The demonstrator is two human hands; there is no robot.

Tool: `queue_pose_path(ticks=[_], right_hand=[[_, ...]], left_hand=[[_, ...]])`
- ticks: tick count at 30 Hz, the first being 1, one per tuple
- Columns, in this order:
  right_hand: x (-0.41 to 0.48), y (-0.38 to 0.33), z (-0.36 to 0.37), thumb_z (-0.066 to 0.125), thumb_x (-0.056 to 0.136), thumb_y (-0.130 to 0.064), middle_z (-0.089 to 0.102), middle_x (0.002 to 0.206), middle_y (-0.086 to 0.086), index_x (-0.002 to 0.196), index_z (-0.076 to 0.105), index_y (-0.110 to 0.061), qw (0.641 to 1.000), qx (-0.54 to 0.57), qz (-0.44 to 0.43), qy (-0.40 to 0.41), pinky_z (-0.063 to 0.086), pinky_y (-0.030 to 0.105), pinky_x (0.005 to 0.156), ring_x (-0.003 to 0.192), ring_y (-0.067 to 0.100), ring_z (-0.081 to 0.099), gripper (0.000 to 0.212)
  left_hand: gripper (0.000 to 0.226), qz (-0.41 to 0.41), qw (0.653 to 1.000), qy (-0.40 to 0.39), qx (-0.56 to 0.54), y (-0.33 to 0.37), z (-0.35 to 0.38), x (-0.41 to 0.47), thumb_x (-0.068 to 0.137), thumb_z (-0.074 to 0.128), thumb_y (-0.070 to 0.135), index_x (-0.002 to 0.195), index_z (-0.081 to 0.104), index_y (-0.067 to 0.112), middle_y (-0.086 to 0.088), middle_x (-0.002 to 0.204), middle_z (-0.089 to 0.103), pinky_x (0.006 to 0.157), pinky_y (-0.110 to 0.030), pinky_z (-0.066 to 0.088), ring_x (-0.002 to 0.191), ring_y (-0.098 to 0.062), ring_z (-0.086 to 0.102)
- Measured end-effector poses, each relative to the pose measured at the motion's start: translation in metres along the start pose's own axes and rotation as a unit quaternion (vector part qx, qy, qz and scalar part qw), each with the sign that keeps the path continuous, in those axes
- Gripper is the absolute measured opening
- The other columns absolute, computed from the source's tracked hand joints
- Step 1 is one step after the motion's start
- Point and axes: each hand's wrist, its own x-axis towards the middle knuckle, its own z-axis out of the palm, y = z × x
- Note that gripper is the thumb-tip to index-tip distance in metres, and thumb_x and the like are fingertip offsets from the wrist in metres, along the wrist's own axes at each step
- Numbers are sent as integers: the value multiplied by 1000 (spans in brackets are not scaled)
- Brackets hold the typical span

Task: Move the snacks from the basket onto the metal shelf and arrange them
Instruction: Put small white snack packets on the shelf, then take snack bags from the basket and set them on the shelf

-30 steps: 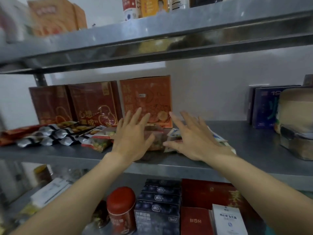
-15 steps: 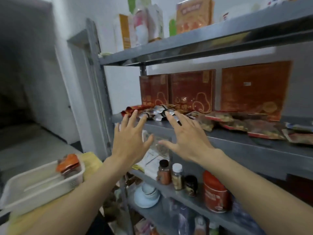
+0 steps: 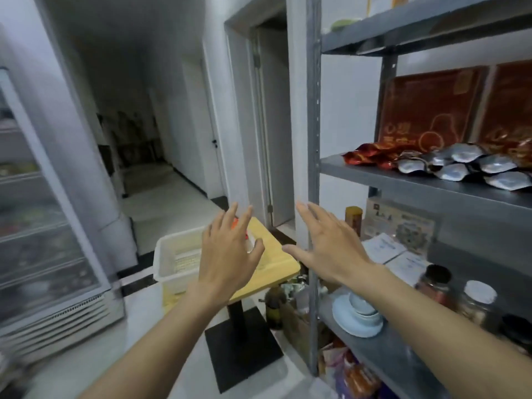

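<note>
You held both hands up in front of you, palms facing away. Your left hand (image 3: 227,254) had its fingers straight and spread apart, and it held nothing. Your right hand (image 3: 328,249) was the same, fingers wide apart and holding nothing. It was up in front of the grey post (image 3: 313,139) at the left end of the metal shelf (image 3: 403,182), and I could not tell if it touched the post.

One white basket (image 3: 161,254) sat on one small yellow table (image 3: 273,263), just left of the metal shelf. Your left hand was in the way and hid the basket's right side. A bit of an orange snack (image 3: 235,223) showed between your fingers. I could not tell how many snacks were in there.

On the shelf's middle board lay at least five silver packets (image 3: 466,152) in a bunch, touching each other. Some red packets (image 3: 371,154) lay next to them, nearer the post. Two red boxes (image 3: 429,110) stood up behind them.

On the shelf's lower board sat three jars (image 3: 478,303) and one blue plate (image 3: 357,323) with a bowl on it. Your right arm crossed in front of that board. Well off to the left of the shelf stood one fridge (image 3: 43,226) with a glass door.
</note>
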Motion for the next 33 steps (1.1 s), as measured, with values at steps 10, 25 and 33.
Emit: queue_pose_path(ticks=[10,25,33], right_hand=[[145,-13,132,52,91,-60,24,160,-4,156,11,-27,994,101,-20,-35,33,37,110,143,18,31,84],[331,-14,321,59,92,-50,33,154,-6,155,15,-28,976,185,39,-110,37,28,101,135,15,39,80],[391,-13,404,59,91,-51,38,151,-4,152,24,-26,967,180,108,-148,45,36,100,130,19,45,74]], left_hand=[[66,-68,997,-27,-28,-126,93,65,91,60,35,150,31,28,-1,154,35,115,-38,27,141,-19,30],[70,-81,987,-119,-65,-300,262,179,91,60,35,152,26,31,-1,157,30,116,-40,26,144,-21,26],[72,-40,971,-221,-84,-369,356,223,90,60,42,152,26,29,-1,157,28,114,-43,29,143,-23,27]])
